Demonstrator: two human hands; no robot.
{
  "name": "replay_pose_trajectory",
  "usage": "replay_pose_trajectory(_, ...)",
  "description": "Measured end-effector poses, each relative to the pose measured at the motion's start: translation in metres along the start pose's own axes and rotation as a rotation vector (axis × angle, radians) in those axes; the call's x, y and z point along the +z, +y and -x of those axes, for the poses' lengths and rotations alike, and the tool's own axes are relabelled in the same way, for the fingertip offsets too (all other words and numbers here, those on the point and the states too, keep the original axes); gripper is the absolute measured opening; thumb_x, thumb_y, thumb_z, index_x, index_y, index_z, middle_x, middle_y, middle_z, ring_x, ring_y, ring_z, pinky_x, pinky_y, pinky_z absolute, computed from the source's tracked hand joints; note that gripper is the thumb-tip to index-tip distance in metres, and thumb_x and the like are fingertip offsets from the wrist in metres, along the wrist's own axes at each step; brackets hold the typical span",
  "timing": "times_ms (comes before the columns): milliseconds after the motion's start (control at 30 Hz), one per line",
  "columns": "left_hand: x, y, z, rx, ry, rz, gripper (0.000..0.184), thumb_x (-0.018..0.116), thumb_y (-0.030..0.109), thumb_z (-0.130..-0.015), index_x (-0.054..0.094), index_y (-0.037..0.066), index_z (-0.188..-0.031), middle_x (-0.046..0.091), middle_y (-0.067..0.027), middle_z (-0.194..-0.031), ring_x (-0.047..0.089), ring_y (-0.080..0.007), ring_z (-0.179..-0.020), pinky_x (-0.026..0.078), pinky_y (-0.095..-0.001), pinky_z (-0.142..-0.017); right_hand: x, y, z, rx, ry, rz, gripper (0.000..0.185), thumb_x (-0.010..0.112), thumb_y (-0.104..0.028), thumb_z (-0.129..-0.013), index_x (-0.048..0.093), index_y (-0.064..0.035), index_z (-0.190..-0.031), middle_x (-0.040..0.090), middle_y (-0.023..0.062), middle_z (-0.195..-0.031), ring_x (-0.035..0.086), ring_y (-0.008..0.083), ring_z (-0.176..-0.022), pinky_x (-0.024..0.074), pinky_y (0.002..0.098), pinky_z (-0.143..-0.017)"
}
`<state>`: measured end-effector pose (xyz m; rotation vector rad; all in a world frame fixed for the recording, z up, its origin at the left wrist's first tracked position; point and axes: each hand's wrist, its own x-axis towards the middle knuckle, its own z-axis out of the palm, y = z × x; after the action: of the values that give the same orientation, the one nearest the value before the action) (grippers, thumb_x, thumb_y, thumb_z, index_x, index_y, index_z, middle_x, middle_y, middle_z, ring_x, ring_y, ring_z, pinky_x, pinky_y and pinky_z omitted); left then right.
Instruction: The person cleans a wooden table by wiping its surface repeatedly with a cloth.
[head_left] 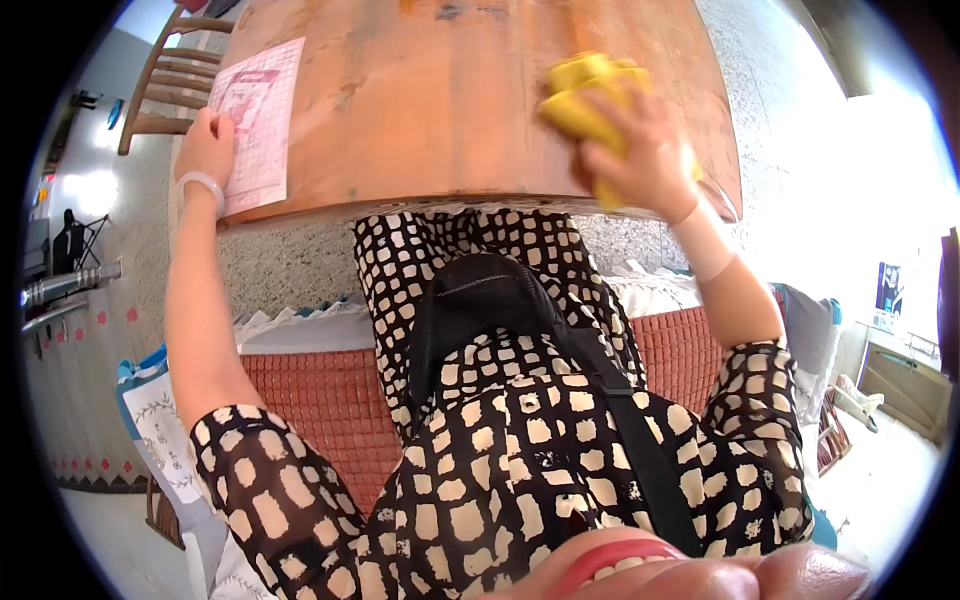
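Note:
A yellow cloth [590,95] is bunched under my right hand [645,150], which is closed around it over the right part of the wooden table [420,120]. Both the hand and the cloth are smeared by motion. At the table's left side, my left hand [207,150] has its fingers curled at the left edge of a sheet of paper [262,150] with a pink grid and a pink printed picture. The sheet lies at the table's left edge, and its print is too small to read. A pale bracelet [203,184] circles my left wrist.
A wooden chair [180,80] stands beyond the table's left side. Beneath me is a seat with a reddish-brown woven mat [310,400]. A black bag [480,300] hangs at my front on a strap. Further right is a small cabinet [905,370].

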<state>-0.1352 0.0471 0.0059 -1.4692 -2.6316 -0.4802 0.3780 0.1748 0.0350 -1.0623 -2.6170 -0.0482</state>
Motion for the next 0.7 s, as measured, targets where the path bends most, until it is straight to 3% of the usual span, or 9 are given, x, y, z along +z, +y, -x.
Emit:
replay_pose_trajectory(100, 0.004, -0.008, -0.002, 0.011, 0.011, -0.009, 0.030, 0.047, 0.035, -0.093, 0.054, 0.006, -0.091, 0.064, -0.0196, -0.089, 0.060, -0.0400, -0.087, 0.045, -0.0474, -0.072, -0.008, -0.049, -0.005, -0.245, 0.070, -0.192, 0.045, 0.066, -0.032, -0.071, 0.064, -0.0251, -0.115, 0.054, 0.0108, -0.122, 0.052, 0.0335, -0.108, 0.0423, 0.0502, -0.090)
replay_pose_trajectory(267, 0.000, -0.001, 0.005, 0.036, 0.047, 0.045, 0.029, 0.050, 0.033, -0.093, 0.053, 0.004, -0.089, 0.061, -0.0171, -0.079, 0.059, -0.0352, -0.075, 0.045, -0.0423, -0.068, 0.021, -0.022, -0.064, -0.243, 0.108, -0.196, 0.043, 0.066, -0.031, -0.071, 0.065, -0.0275, -0.114, 0.055, 0.0077, -0.122, 0.053, 0.0327, -0.106, 0.0453, 0.0463, -0.089)
replay_pose_trajectory(367, -0.004, 0.001, 0.007, 0.001, 0.017, 0.008, 0.029, 0.050, 0.032, -0.094, 0.052, 0.004, -0.087, 0.060, -0.0172, -0.078, 0.059, -0.0344, -0.074, 0.045, -0.0416, -0.066, 0.037, 0.004, -0.113, -0.112, 0.124, -0.117, 0.044, 0.063, -0.027, -0.075, 0.063, -0.0212, -0.118, 0.055, 0.0123, -0.125, 0.053, 0.0351, -0.111, 0.0419, 0.0457, -0.096)
replay_pose_trajectory(500, 0.000, -0.012, 0.009, 0.050, 0.047, 0.091, 0.028, 0.050, 0.031, -0.095, 0.053, 0.005, -0.087, 0.056, -0.0126, -0.072, 0.054, -0.0253, -0.065, 0.043, -0.0370, -0.063, 0.025, 0.052, -0.170, -0.200, 0.051, -0.155, 0.039, 0.052, -0.030, -0.082, 0.060, -0.0314, -0.120, 0.054, -0.0009, -0.130, 0.049, 0.0272, -0.119, 0.0383, 0.0429, -0.101)
replay_pose_trajectory(567, -0.005, -0.008, 0.012, 0.018, 0.022, 0.090, 0.027, 0.050, 0.030, -0.096, 0.052, 0.004, -0.086, 0.054, -0.0107, -0.070, 0.051, -0.0227, -0.064, 0.042, -0.0359, -0.062, 0.028, 0.085, -0.190, -0.042, 0.000, -0.073, 0.042, 0.053, -0.031, -0.082, 0.059, -0.0285, -0.124, 0.054, 0.0041, -0.132, 0.047, 0.0288, -0.122, 0.0376, 0.0411, -0.103)
replay_pose_trajectory(633, -0.007, -0.007, 0.014, 0.003, 0.024, 0.091, 0.027, 0.050, 0.030, -0.096, 0.052, 0.004, -0.086, 0.052, -0.0092, -0.069, 0.049, -0.0205, -0.063, 0.041, -0.0350, -0.062, 0.056, 0.143, -0.211, 0.194, 0.087, -0.154, 0.045, 0.052, -0.034, -0.084, 0.057, -0.0245, -0.127, 0.053, 0.0089, -0.134, 0.047, 0.0309, -0.124, 0.0363, 0.0394, -0.105)
replay_pose_trajectory(700, -0.005, -0.009, 0.015, 0.009, 0.040, 0.092, 0.027, 0.050, 0.030, -0.096, 0.052, 0.004, -0.086, 0.051, -0.0081, -0.069, 0.048, -0.0188, -0.063, 0.041, -0.0341, -0.061, 0.052, 0.189, -0.219, 0.228, 0.079, -0.223, 0.050, 0.053, -0.037, -0.083, 0.054, -0.0214, -0.131, 0.052, 0.0144, -0.133, 0.046, 0.0324, -0.125, 0.0351, 0.0389, -0.106)
